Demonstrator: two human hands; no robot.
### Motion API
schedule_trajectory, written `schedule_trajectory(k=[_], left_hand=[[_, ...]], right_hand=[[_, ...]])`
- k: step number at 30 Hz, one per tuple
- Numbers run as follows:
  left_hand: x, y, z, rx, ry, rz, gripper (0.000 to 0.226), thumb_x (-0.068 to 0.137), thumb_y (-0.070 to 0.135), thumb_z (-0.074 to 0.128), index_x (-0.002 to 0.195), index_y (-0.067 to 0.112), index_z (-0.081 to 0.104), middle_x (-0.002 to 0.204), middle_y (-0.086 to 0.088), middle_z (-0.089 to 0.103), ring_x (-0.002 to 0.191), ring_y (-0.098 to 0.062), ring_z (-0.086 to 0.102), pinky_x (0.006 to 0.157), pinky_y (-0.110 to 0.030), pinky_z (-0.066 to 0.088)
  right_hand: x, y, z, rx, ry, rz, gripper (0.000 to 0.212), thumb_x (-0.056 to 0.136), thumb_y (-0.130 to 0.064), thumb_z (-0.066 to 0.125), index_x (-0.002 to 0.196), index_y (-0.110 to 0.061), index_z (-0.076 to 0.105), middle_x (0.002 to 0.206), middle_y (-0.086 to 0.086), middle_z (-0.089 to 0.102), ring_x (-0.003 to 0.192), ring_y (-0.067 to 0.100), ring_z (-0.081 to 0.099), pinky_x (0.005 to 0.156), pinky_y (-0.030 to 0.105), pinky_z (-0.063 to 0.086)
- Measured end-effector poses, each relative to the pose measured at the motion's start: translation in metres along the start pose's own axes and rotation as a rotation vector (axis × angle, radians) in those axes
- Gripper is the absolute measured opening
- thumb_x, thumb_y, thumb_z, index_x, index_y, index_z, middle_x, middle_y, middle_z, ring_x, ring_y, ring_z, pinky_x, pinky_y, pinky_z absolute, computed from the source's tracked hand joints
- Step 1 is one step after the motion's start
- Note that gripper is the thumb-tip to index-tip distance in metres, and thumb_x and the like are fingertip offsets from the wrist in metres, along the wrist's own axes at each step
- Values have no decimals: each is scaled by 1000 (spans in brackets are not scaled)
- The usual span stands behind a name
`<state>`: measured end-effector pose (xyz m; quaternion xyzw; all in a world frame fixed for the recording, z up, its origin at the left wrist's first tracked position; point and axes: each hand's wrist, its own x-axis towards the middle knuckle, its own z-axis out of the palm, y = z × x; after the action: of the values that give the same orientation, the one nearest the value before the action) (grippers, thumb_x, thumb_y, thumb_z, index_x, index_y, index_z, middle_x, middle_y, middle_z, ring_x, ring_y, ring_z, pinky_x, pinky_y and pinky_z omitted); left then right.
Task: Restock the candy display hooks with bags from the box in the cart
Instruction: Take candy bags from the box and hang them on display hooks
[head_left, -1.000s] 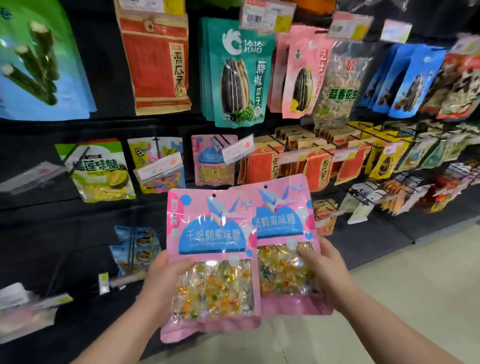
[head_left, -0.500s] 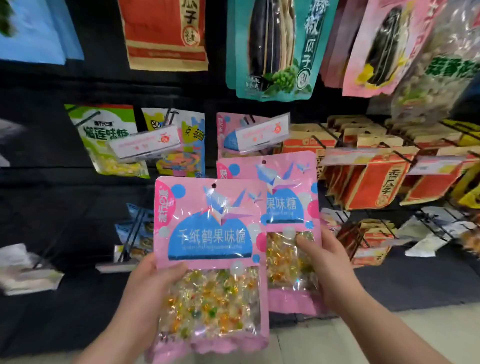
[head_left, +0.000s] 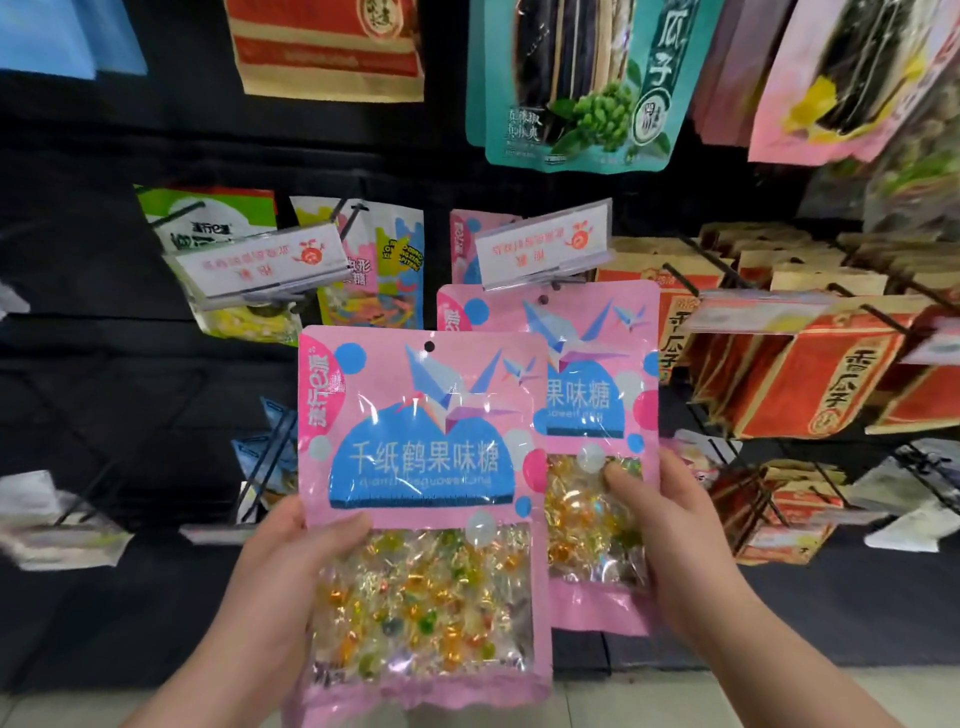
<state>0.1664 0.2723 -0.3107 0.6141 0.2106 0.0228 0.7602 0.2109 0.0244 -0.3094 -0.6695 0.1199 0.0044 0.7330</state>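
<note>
Under the price tag (head_left: 543, 249), right hand (head_left: 675, 535) grips the rear bag (head_left: 597, 364), left hand (head_left: 280, 571) the front bag (head_left: 421, 467).

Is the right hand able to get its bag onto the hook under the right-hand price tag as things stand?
Probably yes: the right hand holds the rear pink bag with its hang hole just below the hook tip under the price tag, and nothing shows between them.
</note>
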Motion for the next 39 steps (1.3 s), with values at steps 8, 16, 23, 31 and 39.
schedule_trajectory(k=[8,16,23,31,39], left_hand=[[5,7,5,4,6,-40,43,60,12,69,102,8,66,92,-9,76,98,-35,67,95,-55,47],[21,5,11,17,-18,-56,24,78,-1,64,98,11,68,92,-12,76,95,-36,69,95,-59,47],[34,0,21,17,-34,-42,22,79,-4,62,96,10,67,91,-11,76,91,-33,70,89,-52,51],[33,-6,36,-1,-79,-61,27,79,-4,63,102,10,67,93,-10,76,96,-34,69,96,-58,47],[26,-3,60,-43,-167,-86,45,61,8,70,105,7,66,96,-16,74,97,-39,68,93,-57,49]], right_hand=[[13,-2,5,15,10,43,17,90,-8,59,102,-18,64,96,12,73,92,38,68,83,55,54],[65,-9,29,19,32,51,10,91,-6,57,99,-13,60,74,4,66,45,8,64,39,19,46],[117,-6,38,-96,105,11,19,89,-10,61,107,-5,58,82,5,61,62,16,58,38,16,44],[121,4,24,-342,118,-41,38,84,-20,69,119,-15,55,116,7,64,102,24,63,91,44,53],[18,30,-9,-120,-80,67,49,73,-64,62,105,-28,72,97,-7,74,93,7,68,86,28,54]])
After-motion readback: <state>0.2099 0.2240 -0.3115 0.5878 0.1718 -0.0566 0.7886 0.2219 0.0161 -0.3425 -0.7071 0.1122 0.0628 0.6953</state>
